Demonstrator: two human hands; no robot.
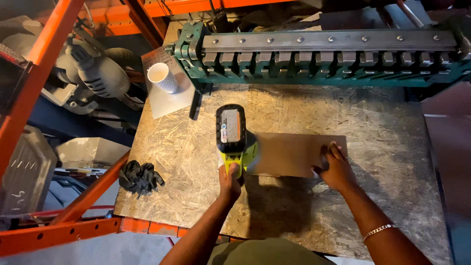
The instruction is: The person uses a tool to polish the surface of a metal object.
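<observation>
- near edge: two bare arms reach in from below; the right wrist wears one chain bracelet [379, 229].
- left hand [229, 180] is clenched round the handle of one cordless tool [234, 135], yellow-green with a black battery pack on top. the tool stands upright on the left edge of the sheet.
- right hand [334, 169] lies flat, fingers spread, pressing on the right end of the sheet [289, 153]; it grasps nothing, it only bears down.
- the sheet, one thin brown rectangle, lies flat on the tabletop [186, 147] near its middle, between the two hands.
- to do this step well, as i judge it: keep the right hand's weight on the sheet so it cannot slide or lift, keep those fingers well apart from the tool's working end, hold the tool square to the sheet, and feed it steadily rather than forcing it. the working end is hidden under the tool body, so i cannot tell just where it meets the sheet.
- left edge of the tabletop: one bundle of black gloves [140, 177]; i cannot count them.
- far left corner: one paper cup [162, 77], upright on one pale sheet piece.
- far edge: one green bending brake [324, 54] with a row of steel fingers.
- off the tabletop, left: orange rack beams [34, 73] and one grey power tool [95, 71].
</observation>
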